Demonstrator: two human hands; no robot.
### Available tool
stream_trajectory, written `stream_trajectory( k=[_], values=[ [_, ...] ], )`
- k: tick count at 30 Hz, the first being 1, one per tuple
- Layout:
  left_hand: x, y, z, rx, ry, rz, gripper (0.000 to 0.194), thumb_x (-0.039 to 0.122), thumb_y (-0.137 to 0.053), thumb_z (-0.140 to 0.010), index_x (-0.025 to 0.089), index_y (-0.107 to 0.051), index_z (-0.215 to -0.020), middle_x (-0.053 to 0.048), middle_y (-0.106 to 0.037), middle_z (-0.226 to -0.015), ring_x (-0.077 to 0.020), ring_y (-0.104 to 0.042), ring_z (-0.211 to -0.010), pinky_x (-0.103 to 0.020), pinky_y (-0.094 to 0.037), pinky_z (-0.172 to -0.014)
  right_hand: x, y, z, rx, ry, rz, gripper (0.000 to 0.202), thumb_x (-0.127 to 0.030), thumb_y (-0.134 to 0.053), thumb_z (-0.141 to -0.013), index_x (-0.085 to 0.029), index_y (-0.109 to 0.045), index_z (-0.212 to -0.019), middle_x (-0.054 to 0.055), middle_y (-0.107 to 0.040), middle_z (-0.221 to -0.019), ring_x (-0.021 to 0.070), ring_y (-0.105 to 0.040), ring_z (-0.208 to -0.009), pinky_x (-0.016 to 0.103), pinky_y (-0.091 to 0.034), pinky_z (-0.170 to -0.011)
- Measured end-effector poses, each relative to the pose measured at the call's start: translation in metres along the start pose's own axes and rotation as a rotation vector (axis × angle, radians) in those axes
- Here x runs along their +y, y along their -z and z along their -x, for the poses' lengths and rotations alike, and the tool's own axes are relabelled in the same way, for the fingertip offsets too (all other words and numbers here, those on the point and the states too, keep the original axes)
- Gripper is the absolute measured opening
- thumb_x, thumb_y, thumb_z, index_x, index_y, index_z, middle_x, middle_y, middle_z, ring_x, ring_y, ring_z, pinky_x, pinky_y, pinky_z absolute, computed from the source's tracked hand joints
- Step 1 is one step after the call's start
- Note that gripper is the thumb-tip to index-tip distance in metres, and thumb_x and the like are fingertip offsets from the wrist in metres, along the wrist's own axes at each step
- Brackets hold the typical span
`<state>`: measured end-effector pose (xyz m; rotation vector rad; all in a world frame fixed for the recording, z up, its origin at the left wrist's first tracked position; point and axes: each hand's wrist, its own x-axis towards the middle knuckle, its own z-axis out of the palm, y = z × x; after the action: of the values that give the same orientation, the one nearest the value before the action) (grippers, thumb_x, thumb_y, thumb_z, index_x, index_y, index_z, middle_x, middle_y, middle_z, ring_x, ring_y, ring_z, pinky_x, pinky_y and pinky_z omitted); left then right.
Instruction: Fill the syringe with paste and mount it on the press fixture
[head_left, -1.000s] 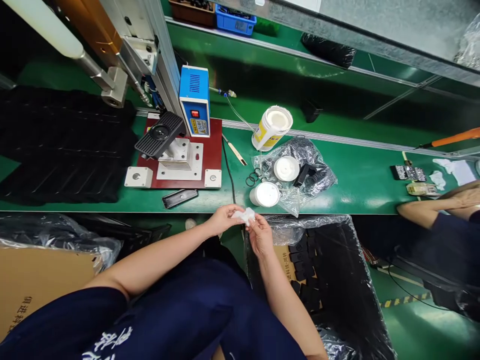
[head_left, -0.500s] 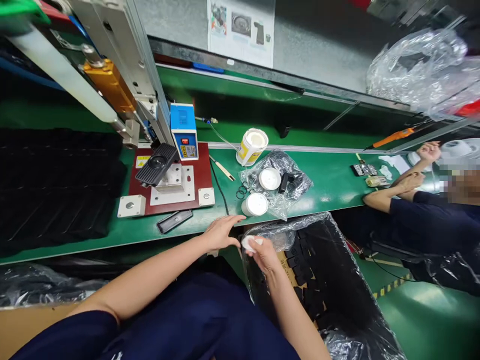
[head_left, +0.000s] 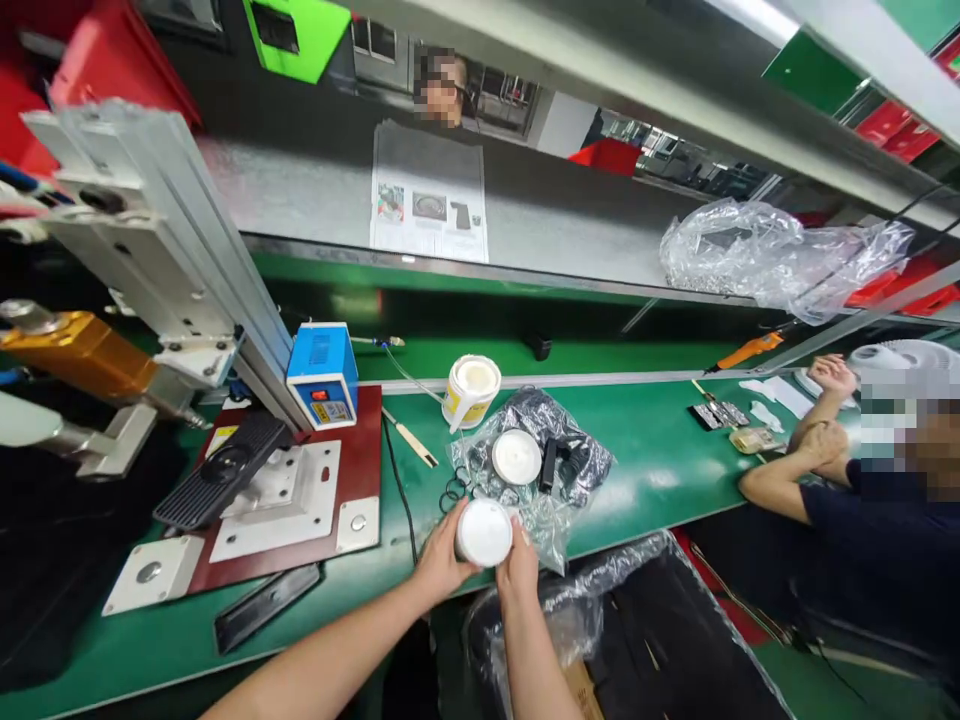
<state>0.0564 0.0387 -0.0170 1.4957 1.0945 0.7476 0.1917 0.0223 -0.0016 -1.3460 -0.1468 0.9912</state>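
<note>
My left hand [head_left: 442,555] and my right hand [head_left: 523,565] are wrapped round opposite sides of a white round tub [head_left: 485,532] at the front edge of the green bench. The tub's pale top faces up. Just beyond it, a round white lid or dish [head_left: 517,457] rests on a crumpled plastic bag [head_left: 547,535], beside a black part [head_left: 549,466]. Black rings [head_left: 453,492] lie to the left of these. Farther back stands an open white-and-yellow can [head_left: 471,392]. Whether my right palm also holds a small white piece is hidden.
At left, a press column [head_left: 202,250] rises over a red base plate [head_left: 300,535] holding a black ribbed part [head_left: 223,470]. A blue box [head_left: 324,375] stands behind. A plastic-lined carton [head_left: 652,620] sits below the bench edge. A co-worker's arms [head_left: 802,450] rest at right.
Both hands have moved forward onto the white tub. My left hand was open and apart, and my right held a small white piece, now out of sight. The view has tilted up.
</note>
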Motion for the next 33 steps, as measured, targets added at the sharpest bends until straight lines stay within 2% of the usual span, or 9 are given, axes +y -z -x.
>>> stream_trajectory(
  k=[2, 5, 8, 12, 15, 19, 23, 28, 33],
  values=[
    [0.01, 0.001, -0.001, 0.016, -0.099, -0.054, 0.101, 0.019, -0.08, -0.054, 0.039, -0.037, -0.143, -0.01, -0.044, -0.145, -0.0391, -0.04, -0.135, -0.06, -0.031, -0.114, -0.008, -0.006, 0.008, -0.019, 0.009, -0.021, 0.032, -0.048, -0.076, -0.061, -0.022, -0.066, -0.075, 0.001, -0.071, -0.07, 0.0204, -0.069, -0.068, 0.033, -0.058, -0.066],
    [0.053, 0.015, -0.01, 0.058, -0.299, -0.158, 0.094, 0.019, -0.074, -0.059, 0.033, -0.036, -0.143, -0.011, -0.042, -0.145, -0.0363, -0.039, -0.136, -0.055, -0.032, -0.115, -0.046, -0.026, 0.016, -0.057, 0.048, -0.054, 0.03, -0.051, -0.072, -0.067, -0.023, -0.068, -0.078, 0.002, -0.073, -0.073, 0.0224, -0.069, -0.069, 0.036, -0.058, -0.067],
    [0.119, 0.041, -0.04, 0.133, -0.461, -0.241, 0.093, 0.025, -0.074, -0.062, 0.027, -0.032, -0.144, -0.014, -0.042, -0.145, -0.0367, -0.038, -0.137, -0.054, -0.031, -0.115, -0.115, -0.071, 0.014, -0.156, 0.14, -0.094, 0.031, -0.047, -0.071, -0.073, -0.021, -0.069, -0.089, 0.003, -0.074, -0.086, 0.0213, -0.069, -0.081, 0.036, -0.058, -0.077],
    [0.222, 0.081, -0.109, 0.354, -0.612, -0.336, 0.101, 0.03, -0.08, -0.054, 0.022, -0.029, -0.141, -0.015, -0.046, -0.141, -0.0373, -0.043, -0.131, -0.051, -0.034, -0.112, -0.215, -0.136, 0.008, -0.271, 0.377, -0.209, 0.033, -0.038, -0.076, -0.07, -0.018, -0.066, -0.093, 0.003, -0.071, -0.095, 0.0178, -0.067, -0.09, 0.036, -0.055, -0.087],
    [0.295, 0.108, -0.171, 0.631, -0.551, -0.353, 0.106, 0.037, -0.083, -0.052, 0.02, -0.026, -0.141, -0.015, -0.043, -0.144, -0.037, -0.043, -0.131, -0.046, -0.036, -0.109, -0.253, -0.15, 0.006, -0.3, 0.479, -0.289, 0.03, -0.037, -0.077, -0.07, -0.017, -0.066, -0.09, 0.002, -0.07, -0.093, 0.0167, -0.067, -0.092, 0.038, -0.053, -0.095],
    [0.353, 0.13, -0.252, 0.85, -0.467, -0.35, 0.103, 0.037, -0.08, -0.059, 0.023, -0.019, -0.142, -0.011, -0.044, -0.145, -0.0299, -0.042, -0.133, -0.041, -0.03, -0.112, -0.238, -0.11, -0.006, -0.261, 0.389, -0.264, 0.032, -0.039, -0.079, -0.069, -0.016, -0.069, -0.088, 0.004, -0.073, -0.092, 0.0174, -0.069, -0.09, 0.034, -0.054, -0.093],
    [0.36, 0.127, -0.304, 0.892, -0.281, -0.366, 0.099, 0.043, -0.077, -0.063, 0.022, -0.021, -0.141, -0.014, -0.047, -0.144, -0.028, -0.044, -0.133, -0.041, -0.023, -0.114, -0.194, -0.043, -0.03, -0.131, 0.188, -0.214, 0.041, -0.042, -0.085, -0.06, -0.016, -0.07, -0.089, 0.006, -0.075, -0.092, 0.0192, -0.072, -0.084, 0.029, -0.059, -0.08],
    [0.357, 0.112, -0.323, 0.886, -0.107, -0.432, 0.099, 0.057, -0.073, -0.062, 0.018, -0.026, -0.139, -0.02, -0.058, -0.131, -0.0339, -0.054, -0.12, -0.05, -0.02, -0.11, -0.154, 0.013, -0.056, 0.041, 0.05, -0.264, 0.044, -0.04, -0.091, -0.04, -0.018, -0.071, -0.072, 0.004, -0.075, -0.074, 0.0212, -0.073, -0.067, 0.03, -0.062, -0.066],
    [0.361, 0.103, -0.321, 0.79, -0.112, -0.585, 0.11, 0.07, -0.073, -0.054, 0.015, -0.03, -0.138, -0.024, -0.059, -0.127, -0.0366, -0.044, -0.13, -0.054, -0.023, -0.107, -0.125, 0.026, -0.067, -0.001, -0.015, -0.223, 0.041, -0.039, -0.092, -0.04, -0.017, -0.071, -0.068, 0.006, -0.076, -0.072, 0.0261, -0.073, -0.066, 0.037, -0.064, -0.065]
  ],
)
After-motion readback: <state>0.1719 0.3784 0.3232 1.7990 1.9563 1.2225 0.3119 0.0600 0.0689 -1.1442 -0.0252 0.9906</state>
